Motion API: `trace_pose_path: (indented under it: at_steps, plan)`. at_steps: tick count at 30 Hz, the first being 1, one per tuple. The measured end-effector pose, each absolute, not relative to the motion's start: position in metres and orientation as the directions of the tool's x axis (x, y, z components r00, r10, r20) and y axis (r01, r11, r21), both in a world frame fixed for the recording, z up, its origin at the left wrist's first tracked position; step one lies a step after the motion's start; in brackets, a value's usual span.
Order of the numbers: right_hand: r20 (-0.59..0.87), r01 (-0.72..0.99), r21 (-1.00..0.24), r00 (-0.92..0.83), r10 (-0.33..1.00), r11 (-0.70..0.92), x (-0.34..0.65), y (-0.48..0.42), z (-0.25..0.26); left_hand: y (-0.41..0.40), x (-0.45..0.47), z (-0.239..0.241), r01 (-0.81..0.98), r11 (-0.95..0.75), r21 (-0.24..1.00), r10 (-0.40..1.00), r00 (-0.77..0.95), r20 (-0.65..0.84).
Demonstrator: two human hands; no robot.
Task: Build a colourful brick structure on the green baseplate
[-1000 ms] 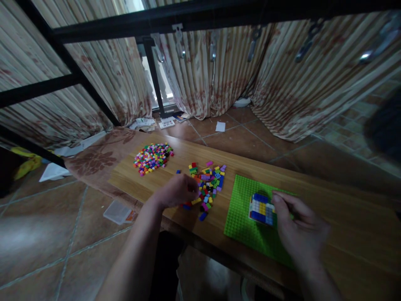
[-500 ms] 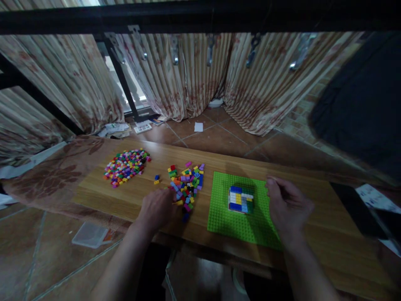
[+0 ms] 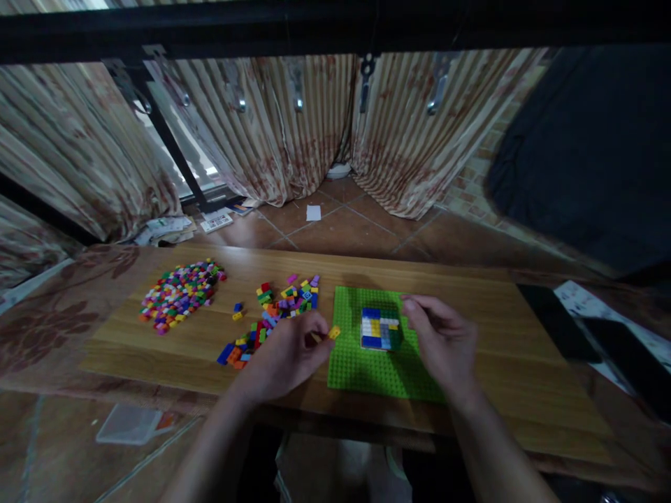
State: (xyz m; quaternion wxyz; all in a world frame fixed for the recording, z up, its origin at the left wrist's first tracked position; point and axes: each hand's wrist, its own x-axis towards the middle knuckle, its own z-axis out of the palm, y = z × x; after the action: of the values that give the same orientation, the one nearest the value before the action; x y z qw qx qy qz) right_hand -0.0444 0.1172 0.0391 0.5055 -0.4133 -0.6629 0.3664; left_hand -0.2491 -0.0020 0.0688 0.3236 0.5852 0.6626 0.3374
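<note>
Between the thumb and fingertips of my left hand point(image 3: 291, 353) is a small yellow toy brick point(image 3: 334, 332), held near the left edge of a green baseplate point(image 3: 349, 374). On the baseplate sits a low block of joined bricks point(image 3: 378, 328) in blue, white, yellow and green. My right hand point(image 3: 443, 339) hovers over the plate's right side, thumb and fingers pinched together; whatever is in them, if anything, is too small to make out. A loose pile of mixed bricks point(image 3: 288, 304) lies behind and partly under my left hand.
A larger pile of small colourful bricks point(image 3: 181, 293) covers the left part of the wooden table point(image 3: 503, 370). Two loose bricks point(image 3: 237, 311) lie between the piles. At the right end are a dark flat object point(image 3: 556, 321) and a phone-like black slab point(image 3: 629, 363). A clear plastic lid point(image 3: 128, 424) rests on the floor.
My left hand has lifted from the brick pile and moved right with a yellow brick. My right hand stays pinched by the baseplate's right side. The view has turned slightly right.
</note>
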Motion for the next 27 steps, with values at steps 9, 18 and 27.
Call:
trace_pose_path:
  at_steps: [9,18,27]
  plan:
    - [0.306,0.186,-0.893,-0.421,0.854,0.411,-0.037,0.113,0.045,0.043,-0.198,0.05,0.498,-0.123,0.859,0.978,-0.084,0.189]
    - [0.219,0.239,-0.875,-0.581,0.784,0.421,-0.015,0.132,0.037,0.06,-0.183,0.04,0.596,-0.155,0.788,0.962,-0.089,0.257]
    - [0.229,0.354,-0.773,-0.618,0.752,0.526,-0.012,0.135,0.03,0.066,-0.192,0.035,0.701,-0.085,0.708,0.915,-0.226,0.334]
